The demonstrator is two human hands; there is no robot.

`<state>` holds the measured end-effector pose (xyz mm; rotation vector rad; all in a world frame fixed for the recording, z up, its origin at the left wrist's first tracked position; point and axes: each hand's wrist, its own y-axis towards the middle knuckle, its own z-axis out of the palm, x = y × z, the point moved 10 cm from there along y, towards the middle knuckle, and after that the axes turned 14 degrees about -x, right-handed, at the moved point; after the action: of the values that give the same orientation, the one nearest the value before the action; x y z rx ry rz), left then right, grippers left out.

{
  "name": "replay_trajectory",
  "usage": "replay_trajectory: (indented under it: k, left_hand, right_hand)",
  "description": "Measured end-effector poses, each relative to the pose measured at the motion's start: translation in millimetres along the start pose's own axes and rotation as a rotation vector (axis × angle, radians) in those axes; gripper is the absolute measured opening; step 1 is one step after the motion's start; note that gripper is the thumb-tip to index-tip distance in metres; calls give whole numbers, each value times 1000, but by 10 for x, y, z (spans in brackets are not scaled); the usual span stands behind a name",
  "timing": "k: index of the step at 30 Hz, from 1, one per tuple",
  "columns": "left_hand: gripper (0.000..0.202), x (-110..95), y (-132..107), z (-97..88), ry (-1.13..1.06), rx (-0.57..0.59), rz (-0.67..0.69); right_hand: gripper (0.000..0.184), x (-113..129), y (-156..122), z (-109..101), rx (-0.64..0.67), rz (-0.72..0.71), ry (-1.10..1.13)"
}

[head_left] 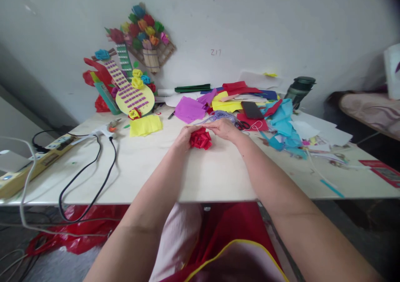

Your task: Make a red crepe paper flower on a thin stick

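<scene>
A red crepe-paper flower [201,139] with ruffled petals faces me just above the white table. My left hand [185,137] is closed on its left side, with the fingertips partly hidden behind the petals. From the right, my right hand [223,129] reaches to the flower's upper back edge, its fingers pressed together there and meeting the left fingertips. The flower's back is out of sight. Behind my right hand lie a coil of pale purple cord [221,116] and black-handled scissors [242,124].
Purple paper [189,109], yellow paper [146,125] and blue paper [283,121] lie around the table [215,177]. A glue gun [104,130] and power strip [46,161] with looping cables are at left. A decorated paper lute shape [135,99] leans on the wall; a dark bottle [300,91] stands right.
</scene>
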<state>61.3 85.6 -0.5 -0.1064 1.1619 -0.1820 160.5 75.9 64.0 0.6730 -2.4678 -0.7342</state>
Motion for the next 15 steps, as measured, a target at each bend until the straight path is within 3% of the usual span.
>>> replay_trajectory:
  k: [6, 15]
  left_hand:
    - [6, 7, 41, -31, -2, -15, 15]
    - [6, 13, 59, -20, -3, 1, 15]
  right_hand:
    - [32, 35, 0, -28, -1, 13, -20]
    - [30, -15, 7, -16, -58, 128, 129]
